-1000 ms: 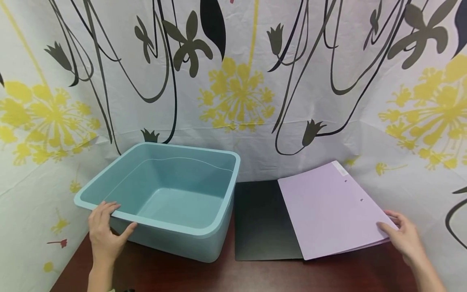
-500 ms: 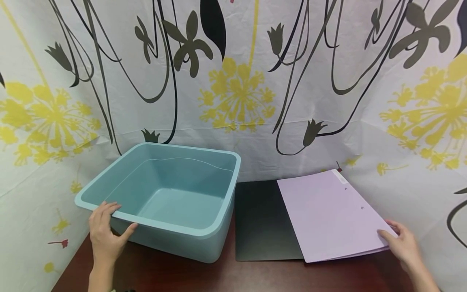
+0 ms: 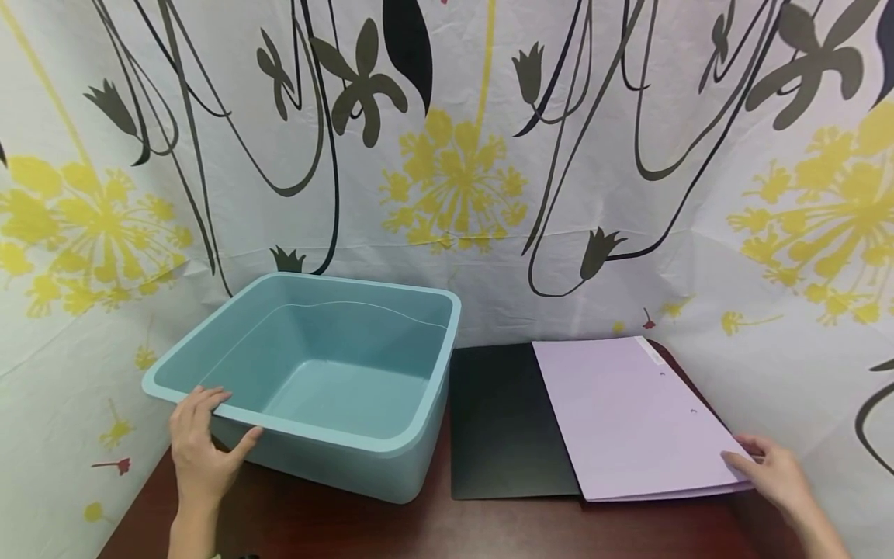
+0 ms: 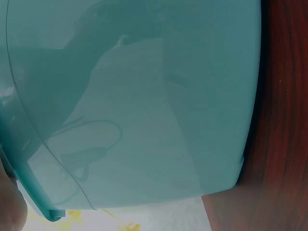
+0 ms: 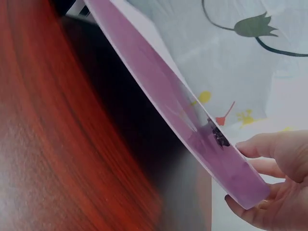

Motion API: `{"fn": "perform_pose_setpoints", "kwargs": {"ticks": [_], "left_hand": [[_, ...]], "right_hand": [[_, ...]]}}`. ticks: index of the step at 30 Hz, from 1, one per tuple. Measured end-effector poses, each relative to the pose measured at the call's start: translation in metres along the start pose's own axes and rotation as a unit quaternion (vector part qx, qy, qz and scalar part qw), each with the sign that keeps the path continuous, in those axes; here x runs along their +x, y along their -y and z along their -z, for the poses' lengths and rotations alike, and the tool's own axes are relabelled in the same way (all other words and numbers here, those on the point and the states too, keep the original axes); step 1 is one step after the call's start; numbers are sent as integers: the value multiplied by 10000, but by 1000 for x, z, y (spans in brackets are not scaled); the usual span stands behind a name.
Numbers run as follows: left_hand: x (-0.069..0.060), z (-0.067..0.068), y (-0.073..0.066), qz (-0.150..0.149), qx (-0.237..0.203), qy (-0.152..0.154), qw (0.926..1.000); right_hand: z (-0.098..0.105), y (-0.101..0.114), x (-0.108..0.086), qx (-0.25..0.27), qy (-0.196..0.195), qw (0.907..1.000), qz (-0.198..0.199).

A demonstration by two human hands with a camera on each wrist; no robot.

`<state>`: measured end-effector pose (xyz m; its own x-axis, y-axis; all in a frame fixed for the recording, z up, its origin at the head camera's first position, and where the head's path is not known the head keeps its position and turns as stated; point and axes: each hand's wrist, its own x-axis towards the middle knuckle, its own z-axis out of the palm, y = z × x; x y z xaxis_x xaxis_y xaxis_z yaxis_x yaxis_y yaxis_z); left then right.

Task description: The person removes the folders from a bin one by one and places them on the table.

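Note:
My left hand (image 3: 199, 446) holds the near left rim of a blue-green plastic tub (image 3: 328, 458). Its fingers reach over the rim, with the thumb along the outer wall. To the right, my right hand (image 3: 777, 475) pinches the lower right edge of a lilac folder (image 3: 632, 419), thumb on top and fingers below. Two punched holes and a pale label strip mark its right side. A flat black folder or sheet (image 3: 510, 435) lies partly under it. In the right wrist view, the folder's lilac layers (image 5: 154, 82) bow apart near the fingers. What lies between them is unclear.
Behind and beside everything hangs a white cloth (image 3: 454, 303) printed with yellow and grey flowers. The dark red wooden table (image 3: 489, 532) shows along the front. The tub's bare floor is visible, and its right wall stands close to the black sheet.
The lilac folder has lowered towards the table at its right and far side, and my right hand has moved slightly down with it. The left hand and tub stay put.

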<state>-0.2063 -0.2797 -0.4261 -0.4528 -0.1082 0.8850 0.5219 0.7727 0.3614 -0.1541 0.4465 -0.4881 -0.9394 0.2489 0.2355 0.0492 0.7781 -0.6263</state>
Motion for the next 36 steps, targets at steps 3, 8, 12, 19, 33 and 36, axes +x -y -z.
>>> {"fn": "perform_pose_setpoints", "kwargs": {"ticks": [3,8,12,19,33,36], "left_hand": [[1,1,-1,5,-20,48,10000],[1,0,0,18,-44,18,10000],[0,-1,0,10,-32,-58,10000],[0,-2,-1,-17,-27,-96,9999],[0,-1,0,24,-20,-45,10000],[0,0,0,21,-13,4,10000]], "right_hand": [[1,-2,0,-134,125,9998,91],[1,-4,0,-153,209,9996,117],[1,-4,1,-154,259,9995,72],[0,-5,2,-292,235,9992,112],[2,-6,6,-482,276,9979,331],[2,-5,8,-374,270,9980,426]]}}
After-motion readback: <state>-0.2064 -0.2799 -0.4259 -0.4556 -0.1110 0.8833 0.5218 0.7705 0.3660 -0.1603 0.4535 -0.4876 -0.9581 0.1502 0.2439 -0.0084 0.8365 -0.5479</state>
